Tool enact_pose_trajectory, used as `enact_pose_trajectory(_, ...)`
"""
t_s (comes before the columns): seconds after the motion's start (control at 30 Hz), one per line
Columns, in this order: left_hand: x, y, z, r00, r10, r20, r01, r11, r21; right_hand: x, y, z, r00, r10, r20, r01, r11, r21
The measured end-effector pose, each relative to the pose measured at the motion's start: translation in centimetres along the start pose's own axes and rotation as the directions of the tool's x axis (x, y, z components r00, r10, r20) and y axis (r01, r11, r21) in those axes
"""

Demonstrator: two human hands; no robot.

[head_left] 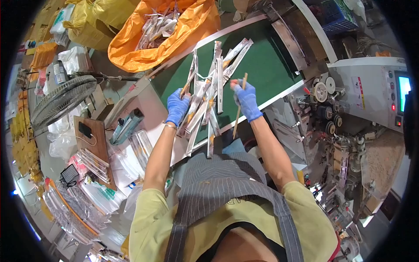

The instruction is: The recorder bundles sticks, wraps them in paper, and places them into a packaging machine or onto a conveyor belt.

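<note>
Far left, nine o'clock: a round wire desk fan (61, 101) lies tilted among clear plastic bags and stacked packets; below it a wooden board (94, 148) carries a small black device.
Upper left, eleven o'clock: an open orange sack (163, 32) holds a heap of long wrapped packets; a yellow sack (98, 19) sits beside it.
Left hand (177, 107): blue-gloved, closed around a fanned bundle of wrapped chopstick packets (205, 105); the bundle spreads upward toward twelve o'clock and hangs down toward six.
Centre: a green conveyor belt (266, 65) runs under both hands, sloping toward one o'clock; several packets rest on it, touching the bundle.
Right hand (245, 100): blue-gloved, pinching one bare wooden chopstick (239, 107) nearly upright, just beside the bundle.
Far right, three o'clock: a packing machine (371, 96) with rollers, red lights and a small lit screen.
Step, as judged: sorting in progress; packets gathered in one hand, a loose stick singled out in the other.
Next move, as judged: it calls for steady grip on the bundle while the loose stick goes aside without snagging wrappers.
</note>
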State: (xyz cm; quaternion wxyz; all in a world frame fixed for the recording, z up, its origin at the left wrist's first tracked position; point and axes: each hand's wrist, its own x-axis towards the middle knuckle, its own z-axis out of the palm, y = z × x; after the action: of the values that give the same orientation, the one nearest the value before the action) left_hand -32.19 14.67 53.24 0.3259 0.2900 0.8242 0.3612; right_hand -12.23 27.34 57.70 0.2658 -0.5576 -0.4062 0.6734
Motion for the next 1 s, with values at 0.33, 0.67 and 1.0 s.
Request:
enact_pose_trajectory(0.33, -4.5, 7.7, -7.0, 0.862, 0.507, -0.016, -0.483, 0.830, 0.281, 1.4, -11.3, 6.2, 0.750, -0.457, 0.479, 0.444, 0.884, 0.148)
enact_pose_trajectory(0.67, -8.3, 12.6, -7.1, 0.974, 0.045, 0.224, 0.215, 0.149, -0.965, -15.6, -8.2, 6.2, 0.487, -0.431, 0.760, 0.853, 0.050, -0.519)
enact_pose_trajectory(1.0, -16.7, 14.8, -6.8, 0.917, 0.397, -0.032, -0.369, 0.817, -0.442, -12.1, -23.8, 2.1, 0.803, -0.269, 0.532, 0.380, 0.918, -0.110)
